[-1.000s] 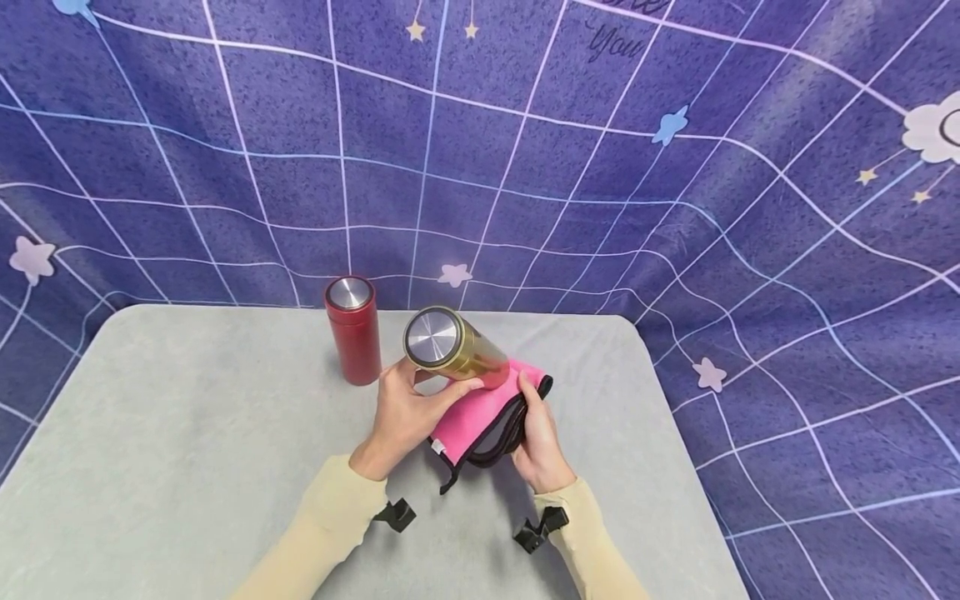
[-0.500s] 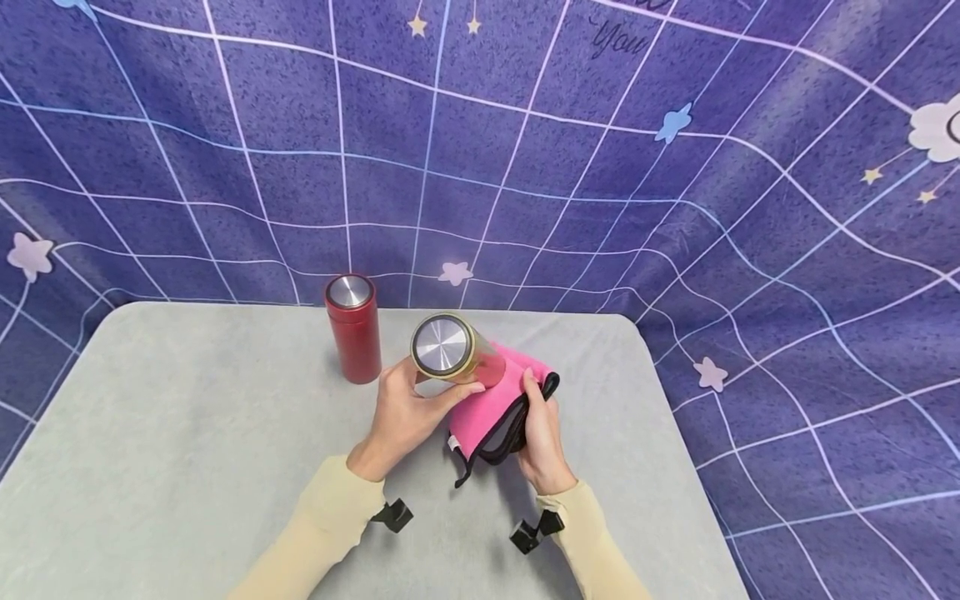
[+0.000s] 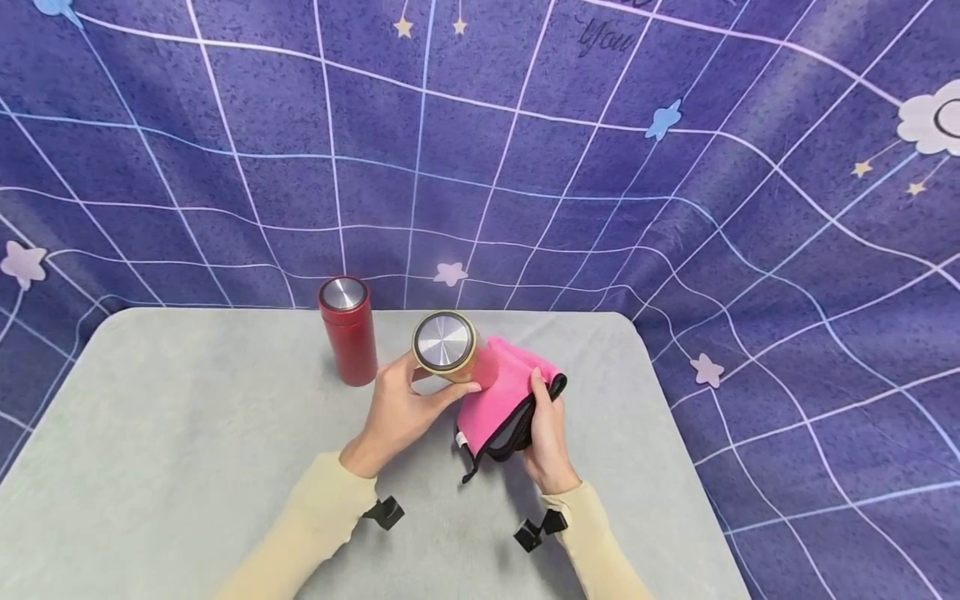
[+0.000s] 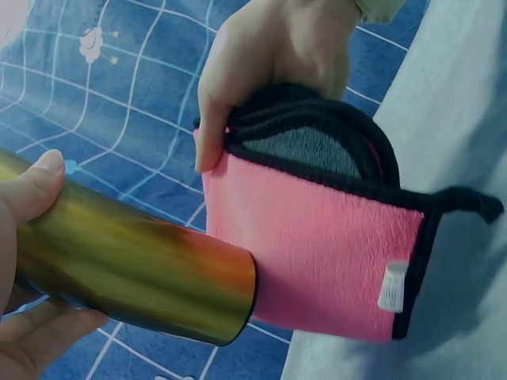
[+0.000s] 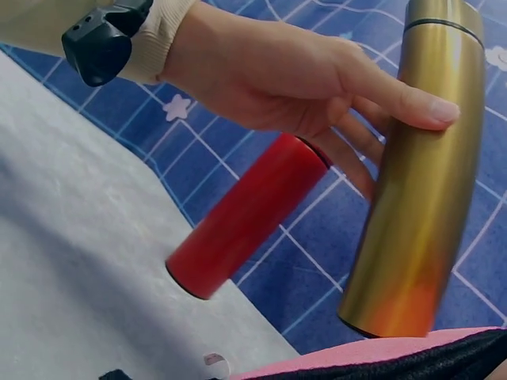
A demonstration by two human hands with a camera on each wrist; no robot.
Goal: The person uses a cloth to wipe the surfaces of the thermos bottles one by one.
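Observation:
My left hand (image 3: 397, 408) grips a gold thermos bottle (image 5: 420, 198) round its side, thumb in front and fingers behind. The bottle leans, its silver lid toward the head camera. A folded pink cloth (image 4: 317, 245) with black edging and a small white tag is held in my right hand (image 3: 546, 437), thumb on top. Between the folds a grey layer shows. In the left wrist view the bottle's base end overlaps the pink face of the cloth. Pink reflects on the lower part of the bottle. The right hand's fingers are mostly hidden behind the cloth.
A red thermos bottle (image 3: 351, 337) with a silver lid stands upright on the grey table (image 3: 187, 417), left of the gold one. Behind the table hangs a blue curtain (image 3: 262, 125) with a grid and stars. Each wrist carries a black camera mount (image 3: 386, 512).
The cloth and my right hand have shifted a little to the right and up. The gold bottle has moved slightly right and its lid has tipped more toward the head camera.

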